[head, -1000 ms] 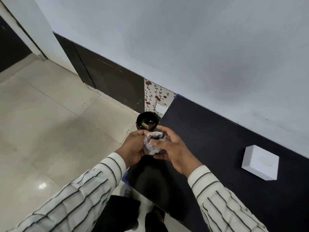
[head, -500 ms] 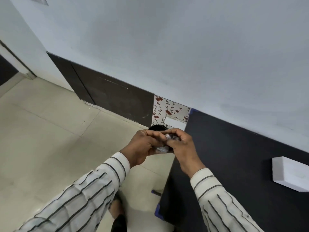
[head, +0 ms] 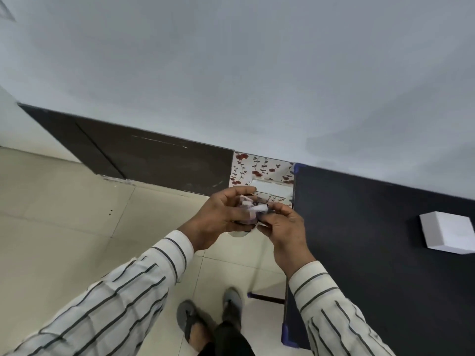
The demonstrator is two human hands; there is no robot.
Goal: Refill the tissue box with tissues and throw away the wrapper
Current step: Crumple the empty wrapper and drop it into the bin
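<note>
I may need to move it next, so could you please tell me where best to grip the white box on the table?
Grip the white box across its two opposite side faces, from above: it lies flat on the table, square and low, with nothing beside it.

Person wearing a striped shirt and sandals.
White long sleeves (head: 144, 283) are showing thin dark stripes; grey sandals (head: 190, 319) and dark trousers (head: 228, 340) are covering the feet and legs.

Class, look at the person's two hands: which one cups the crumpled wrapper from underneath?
The left hand cups the wrapper from underneath; the right hand only pinches its edge.
</note>
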